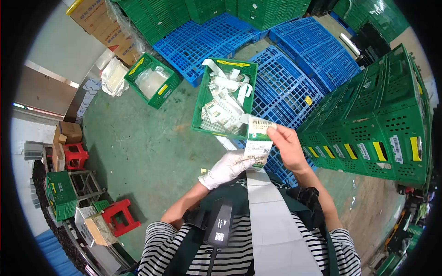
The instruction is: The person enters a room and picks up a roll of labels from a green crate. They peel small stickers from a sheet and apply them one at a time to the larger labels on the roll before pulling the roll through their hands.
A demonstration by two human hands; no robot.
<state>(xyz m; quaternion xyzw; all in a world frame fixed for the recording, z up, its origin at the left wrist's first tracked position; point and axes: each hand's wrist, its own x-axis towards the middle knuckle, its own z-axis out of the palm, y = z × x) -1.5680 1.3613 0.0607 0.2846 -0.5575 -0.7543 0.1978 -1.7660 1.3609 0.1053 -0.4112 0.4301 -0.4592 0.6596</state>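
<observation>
A strip of printed labels (258,146), green and white with Chinese print and a small QR code, stretches between my hands. My left hand (230,168), in a white glove, pinches its lower left edge. Bare, my right hand (288,146) grips the upper right edge between thumb and fingers. From the labels, a long white strip (271,216) runs down over my striped shirt. Just beyond my hands stands a green crate (197,108) heaped with loose label strips (225,103); the top end of the held strip overlaps its near right corner.
Blue plastic pallets (285,83) lie beyond and to the right of the crate. Stacked green crates (368,133) line the right side. A smaller green crate (159,99) holds a clear plastic bag. Red stools (120,217) stand at left, and cardboard boxes (103,27) at the back left.
</observation>
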